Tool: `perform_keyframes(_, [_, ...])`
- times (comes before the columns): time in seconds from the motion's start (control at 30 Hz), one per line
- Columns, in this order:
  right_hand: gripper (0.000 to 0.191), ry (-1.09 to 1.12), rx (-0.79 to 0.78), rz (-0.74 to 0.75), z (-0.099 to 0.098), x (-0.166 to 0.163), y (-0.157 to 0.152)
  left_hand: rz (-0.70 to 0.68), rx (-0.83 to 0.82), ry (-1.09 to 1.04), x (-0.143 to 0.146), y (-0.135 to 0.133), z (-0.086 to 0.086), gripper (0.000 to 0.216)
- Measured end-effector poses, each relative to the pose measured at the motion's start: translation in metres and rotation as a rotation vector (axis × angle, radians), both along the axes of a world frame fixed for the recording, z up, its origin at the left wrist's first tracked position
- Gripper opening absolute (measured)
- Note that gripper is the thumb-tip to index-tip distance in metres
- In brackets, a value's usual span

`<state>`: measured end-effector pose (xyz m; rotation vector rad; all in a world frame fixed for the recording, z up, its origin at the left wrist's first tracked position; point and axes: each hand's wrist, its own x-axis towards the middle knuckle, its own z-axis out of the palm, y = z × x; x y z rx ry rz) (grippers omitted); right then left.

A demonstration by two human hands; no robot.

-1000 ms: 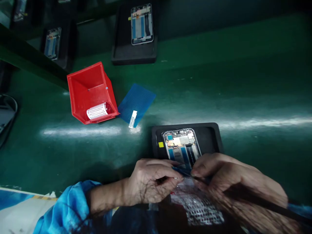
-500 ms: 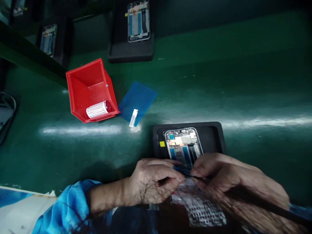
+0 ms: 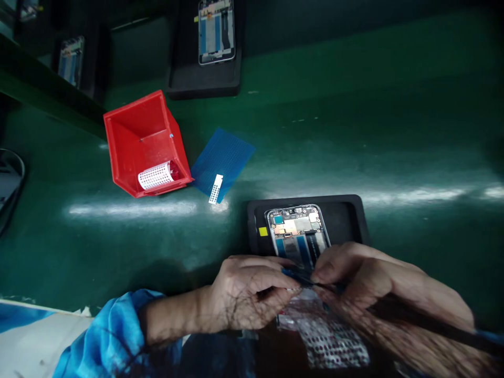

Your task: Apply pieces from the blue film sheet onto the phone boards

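My left hand [image 3: 255,294] pinches one end of a small dark blue piece [image 3: 297,274], too small and shaded to name. At the other end of it, the thumb and fingertip of my right hand [image 3: 362,283] are closed. Both hands hover over the lower part of an opened phone [image 3: 297,226], whose circuit board and blue strips show at the top. That phone lies in a black tray [image 3: 346,220]; my hands hide its lower end. Below my fingers is a clear sheet with rows of dark dots [image 3: 334,344], partly covered by my right hand.
A red bin [image 3: 145,147] with a rolled white dotted sheet [image 3: 155,176] stands to the left. Beside it lies a blue sheet [image 3: 222,157] bearing a white dotted strip [image 3: 215,189]. Further back, another opened phone [image 3: 216,34] rests in a black tray [image 3: 205,89].
My right hand has shifted very slightly to the right, still pinching at the blue piece. The view has moved a little; the bench items look the same.
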<state>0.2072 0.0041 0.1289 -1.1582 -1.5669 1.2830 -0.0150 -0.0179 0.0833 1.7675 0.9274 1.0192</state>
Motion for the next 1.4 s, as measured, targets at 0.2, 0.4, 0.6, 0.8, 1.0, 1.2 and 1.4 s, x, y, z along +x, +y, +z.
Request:
perform_keyframes(0.2, [0.038,-0.006,0.003,0.074,-0.011,0.008,-0.005,0.024,-0.029,-0.008,0.001,-0.002,-0.002,0.007])
perform_keyframes(0.4, [0.034,0.006,0.016,0.034,-0.01,0.01,-0.012,0.031,-0.05,-0.019,0.001,-0.004,-0.003,0.005])
perform_keyframes(0.6, [0.053,0.045,-0.01,-0.041,0.002,-0.004,0.005,0.03,-0.057,-0.017,0.0,-0.004,-0.002,0.004])
perform_keyframes(0.8, [0.052,-0.023,-0.127,-0.105,0.002,-0.006,0.007,0.013,-0.043,-0.014,0.0,-0.002,-0.001,0.006])
perform_keyframes(1.0, [0.056,-0.041,-0.194,-0.161,-0.003,-0.007,0.002,0.015,-0.037,-0.01,0.001,-0.002,0.0,0.005])
perform_keyframes(1.2, [0.054,0.013,-0.15,-0.087,0.004,-0.007,0.007,0.012,-0.033,-0.012,0.001,-0.002,0.0,0.005])
perform_keyframes(1.4, [0.065,0.046,-0.083,-0.083,0.011,-0.014,0.016,0.014,-0.032,-0.015,0.001,-0.001,0.0,0.006])
